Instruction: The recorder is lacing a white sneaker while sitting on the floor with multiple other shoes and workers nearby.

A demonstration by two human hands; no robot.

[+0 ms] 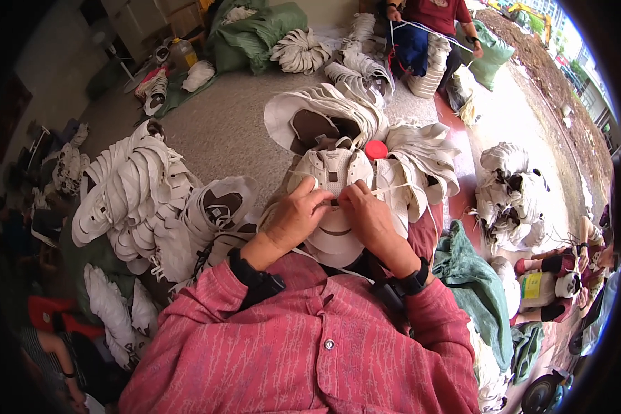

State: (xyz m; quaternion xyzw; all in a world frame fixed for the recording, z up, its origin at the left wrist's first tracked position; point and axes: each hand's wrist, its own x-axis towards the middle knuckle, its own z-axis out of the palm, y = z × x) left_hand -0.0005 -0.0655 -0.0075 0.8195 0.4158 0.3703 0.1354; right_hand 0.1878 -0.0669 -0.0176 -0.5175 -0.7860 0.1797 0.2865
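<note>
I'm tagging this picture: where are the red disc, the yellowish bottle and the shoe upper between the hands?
Red disc (375, 150), head view: middle of its round face.
Yellowish bottle (183, 55), head view: its body.
Shoe upper (334, 181), head view: perforated middle section.

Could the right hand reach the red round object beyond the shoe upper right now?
Probably yes: the red round object shows largely uncovered just ahead of the right hand, though that hand is gripping the white shoe upper and would likely need to let go.
</note>
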